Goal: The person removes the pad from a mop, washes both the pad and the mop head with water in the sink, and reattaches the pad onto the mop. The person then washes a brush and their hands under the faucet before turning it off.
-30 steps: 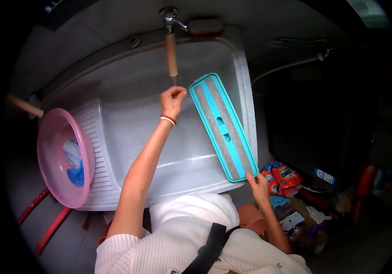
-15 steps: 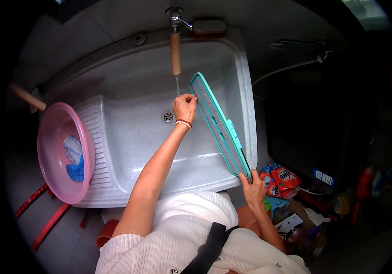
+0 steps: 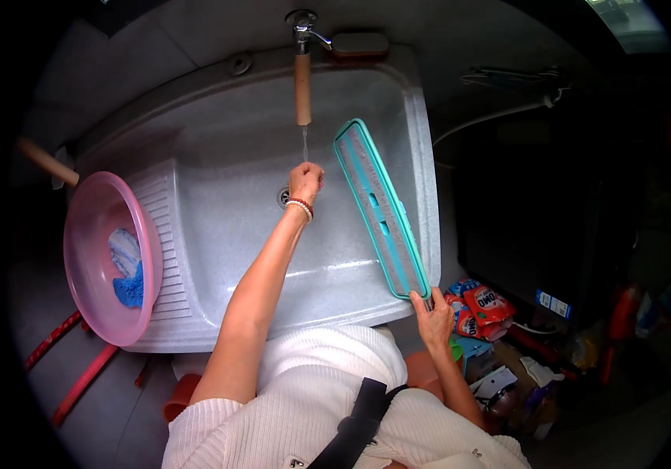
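Water runs from the wooden-coloured spout (image 3: 303, 90) of the tap onto my left hand (image 3: 305, 181), whose fingers are closed above the drain (image 3: 283, 196); whether something small is in them is hidden. A bracelet circles that wrist. My right hand (image 3: 432, 313) grips the lower end of a long turquoise mop head (image 3: 380, 211) with grey strips, tilted over the right side of the grey sink (image 3: 226, 258). The upper end of the mop head is to the right of my left hand, apart from it.
A pink basin (image 3: 101, 262) with blue and white cloths (image 3: 128, 289) leans at the sink's left side, over the ribbed board. Red packets (image 3: 482, 309) and assorted items lie at the lower right. A soap-like block (image 3: 357, 45) sits beside the tap.
My left hand has gone to the mop head's upper end and back under the water, which now runs visibly. The mop head was tipped more on edge and has partly turned back.
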Demonstrator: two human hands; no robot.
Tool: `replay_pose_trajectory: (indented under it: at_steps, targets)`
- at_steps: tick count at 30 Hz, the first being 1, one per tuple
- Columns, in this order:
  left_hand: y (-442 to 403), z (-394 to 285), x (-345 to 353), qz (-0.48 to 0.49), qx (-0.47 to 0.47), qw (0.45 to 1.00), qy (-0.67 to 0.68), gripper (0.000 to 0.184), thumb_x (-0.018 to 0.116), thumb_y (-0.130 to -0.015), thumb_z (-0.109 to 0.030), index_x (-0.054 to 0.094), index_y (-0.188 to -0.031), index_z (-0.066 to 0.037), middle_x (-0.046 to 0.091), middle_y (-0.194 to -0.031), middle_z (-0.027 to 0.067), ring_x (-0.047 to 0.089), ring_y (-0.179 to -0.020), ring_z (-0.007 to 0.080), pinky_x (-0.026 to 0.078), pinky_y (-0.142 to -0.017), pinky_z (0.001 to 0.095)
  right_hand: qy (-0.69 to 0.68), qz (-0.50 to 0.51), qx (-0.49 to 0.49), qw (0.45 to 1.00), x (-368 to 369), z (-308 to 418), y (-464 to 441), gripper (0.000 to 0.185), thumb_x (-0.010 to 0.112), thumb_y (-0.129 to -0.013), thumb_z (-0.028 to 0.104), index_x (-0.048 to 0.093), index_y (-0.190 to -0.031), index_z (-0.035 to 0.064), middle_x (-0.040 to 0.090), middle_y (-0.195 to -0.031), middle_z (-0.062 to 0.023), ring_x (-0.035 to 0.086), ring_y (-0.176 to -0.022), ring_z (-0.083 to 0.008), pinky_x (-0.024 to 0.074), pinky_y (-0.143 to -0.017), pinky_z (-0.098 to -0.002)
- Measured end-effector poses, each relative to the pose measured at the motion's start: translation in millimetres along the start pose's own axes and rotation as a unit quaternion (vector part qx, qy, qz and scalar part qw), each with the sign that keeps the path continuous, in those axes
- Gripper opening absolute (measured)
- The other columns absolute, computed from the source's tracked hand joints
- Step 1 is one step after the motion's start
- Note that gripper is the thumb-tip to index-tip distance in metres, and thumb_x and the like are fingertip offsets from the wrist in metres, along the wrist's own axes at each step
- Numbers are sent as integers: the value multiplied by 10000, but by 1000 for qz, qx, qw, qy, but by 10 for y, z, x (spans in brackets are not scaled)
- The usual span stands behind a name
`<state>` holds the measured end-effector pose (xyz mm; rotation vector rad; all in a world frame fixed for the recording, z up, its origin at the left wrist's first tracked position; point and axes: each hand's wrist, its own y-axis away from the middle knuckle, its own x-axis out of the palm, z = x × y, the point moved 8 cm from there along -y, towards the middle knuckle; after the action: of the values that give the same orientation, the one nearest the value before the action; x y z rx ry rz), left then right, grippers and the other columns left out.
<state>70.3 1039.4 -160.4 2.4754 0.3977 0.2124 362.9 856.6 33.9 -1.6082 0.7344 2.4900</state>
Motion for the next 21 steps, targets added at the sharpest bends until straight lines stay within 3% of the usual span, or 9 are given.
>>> replay_pose_trajectory:
  at_steps: [6,9,12,17,19,21]
  targets:
    - [-232,135,-514,-89,-37,994,60,83,525,-712,-104,542,-640,-66,497,-569,15,466,-474,102,382,-426,237,-31,-5,16,999,17,-68,-32,400,643,-770,401,524,-728,22,505,-531,-165,524,-515,-368,363,-483,-443]
    - [-356,221,-716,-156,-110,980,56,123,505,-727,-116,525,-615,-69,501,-564,21,468,-458,112,397,-425,237,-59,1,26,998,12,-101,-52,400,646,-770,390,523,-725,12,481,-521,-158,487,-489,-350,352,-483,-430]
    - [-492,147,-546,-69,-112,990,46,145,534,-757,-147,550,-641,-61,526,-584,25,488,-476,104,404,-431,244,-71,9,29,997,63,-127,-76,399,646,-770,382,522,-728,5,472,-523,-157,464,-480,-337,350,-487,-423]
    - [-208,-294,192,81,107,989,-57,152,611,-784,-164,637,-826,-20,594,-681,14,540,-602,79,447,-539,236,-70,20,39,997,53,-78,-94,402,646,-768,379,518,-733,0,489,-545,-169,487,-502,-339,356,-498,-427]
    - [-62,-371,342,91,179,968,-149,183,673,-745,-155,638,-853,-12,616,-725,18,554,-651,85,459,-605,231,-66,21,37,997,73,-18,-101,402,645,-769,379,516,-736,0,498,-553,-178,502,-519,-354,360,-501,-431]
    - [52,-460,400,57,183,966,-173,176,690,-728,-149,634,-818,-8,618,-710,22,555,-638,91,459,-611,230,-59,21,30,998,79,-5,-113,402,643,-769,379,516,-739,-1,506,-560,-185,513,-533,-369,365,-503,-434]
